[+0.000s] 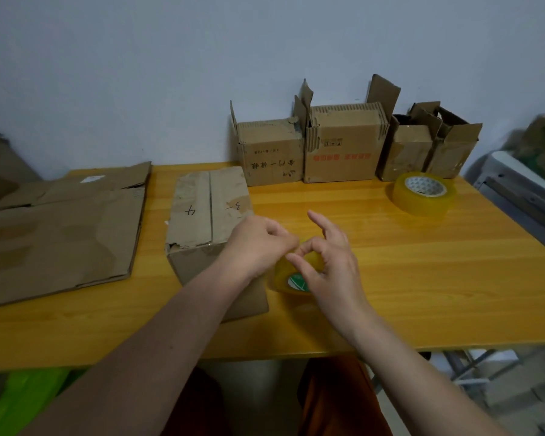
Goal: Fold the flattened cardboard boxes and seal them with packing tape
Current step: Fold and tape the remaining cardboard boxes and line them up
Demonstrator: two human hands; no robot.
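Both hands meet over a small packing tape roll (285,273) just right of the folded cardboard box (206,215): right hand (331,265) grasps the roll, left hand (258,243) pinches at its rim. Flattened cardboard (57,234) lies left of that box, a bigger tape roll (422,193) far right.

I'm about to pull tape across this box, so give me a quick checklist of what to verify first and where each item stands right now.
1. Box folded, top flaps closed: ok, the flaps meet along the centre seam.
2. Tape roll in hand: ok, the right hand holds it just right of the box.
3. Tape end found: cannot tell, the left hand pinches at the roll's top edge, but no free strip shows.
4. Box steadied: not ok, neither hand rests on it.
5. Seam already taped: cannot tell.
6. Spare roll within reach: ok, it lies on the table to the right.
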